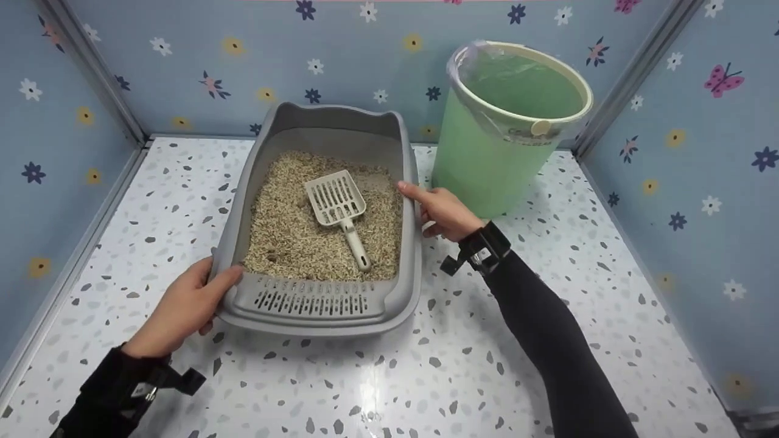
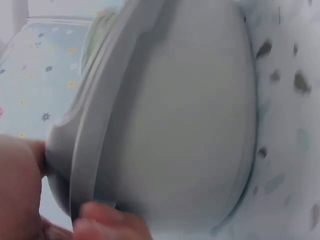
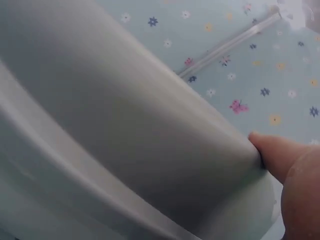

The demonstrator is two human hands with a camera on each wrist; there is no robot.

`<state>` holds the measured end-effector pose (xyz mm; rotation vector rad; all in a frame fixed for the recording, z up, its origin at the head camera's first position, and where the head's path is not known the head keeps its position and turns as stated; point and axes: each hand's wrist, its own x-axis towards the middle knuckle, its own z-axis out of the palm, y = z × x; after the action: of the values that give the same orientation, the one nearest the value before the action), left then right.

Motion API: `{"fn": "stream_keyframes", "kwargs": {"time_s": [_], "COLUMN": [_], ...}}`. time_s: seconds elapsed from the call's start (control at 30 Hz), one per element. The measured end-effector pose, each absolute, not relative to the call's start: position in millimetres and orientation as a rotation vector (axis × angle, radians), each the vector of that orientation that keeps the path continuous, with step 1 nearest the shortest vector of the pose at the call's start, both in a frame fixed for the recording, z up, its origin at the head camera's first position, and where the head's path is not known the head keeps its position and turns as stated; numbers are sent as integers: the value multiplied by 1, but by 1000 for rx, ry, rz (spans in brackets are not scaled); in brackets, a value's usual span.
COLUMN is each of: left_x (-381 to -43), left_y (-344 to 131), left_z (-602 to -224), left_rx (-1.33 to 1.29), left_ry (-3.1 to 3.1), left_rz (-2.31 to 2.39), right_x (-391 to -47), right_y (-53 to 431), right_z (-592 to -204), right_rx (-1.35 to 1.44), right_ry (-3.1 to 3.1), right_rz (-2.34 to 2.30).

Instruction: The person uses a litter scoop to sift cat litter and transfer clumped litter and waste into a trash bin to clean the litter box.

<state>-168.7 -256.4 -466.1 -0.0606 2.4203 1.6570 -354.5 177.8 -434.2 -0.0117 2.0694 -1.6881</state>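
A grey cat litter box (image 1: 316, 323) stands on the floor with its low, slotted front edge towards me. Tan granular litter (image 1: 286, 225) covers its bottom. On the litter lies a pale slotted litter scoop (image 1: 344, 218), its handle pointing towards the front right. My left hand (image 1: 188, 301) grips the rim at the front left corner, thumb on top; the left wrist view shows fingertips (image 2: 107, 220) under the lip. At the right side, my right hand (image 1: 447, 212) holds the rim, its thumb (image 3: 277, 150) over the edge in the right wrist view and its fingers against the outside.
A light green bin (image 1: 487, 164) with a clear liner stands behind my right hand, close to the box. Blue flowered panels (image 1: 365, 73) enclose the back and both sides. The white floor (image 1: 487, 365) has grey speckles.
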Motion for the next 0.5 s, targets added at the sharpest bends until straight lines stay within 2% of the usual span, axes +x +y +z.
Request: {"fn": "stream_keyframes", "kwargs": {"time_s": [0.17, 0.23, 0.37, 0.5], "left_x": [-196, -208, -212, -183], "left_y": [-292, -306, -312, -295], "left_z": [-469, -467, -463, -461], "left_rx": [-8, -9, -93, -216], "left_ry": [2431, 2440, 2491, 2514], "left_rz": [1592, 1569, 1541, 1501], "right_x": [-306, -297, -312, -347], "right_y": [177, 179, 185, 189], "right_z": [-440, -440, -435, -430], "right_rx": [23, 25, 86, 160], "right_ry": [2042, 2021, 2024, 2099], "right_rz": [-1740, -1745, -1813, -1819]}}
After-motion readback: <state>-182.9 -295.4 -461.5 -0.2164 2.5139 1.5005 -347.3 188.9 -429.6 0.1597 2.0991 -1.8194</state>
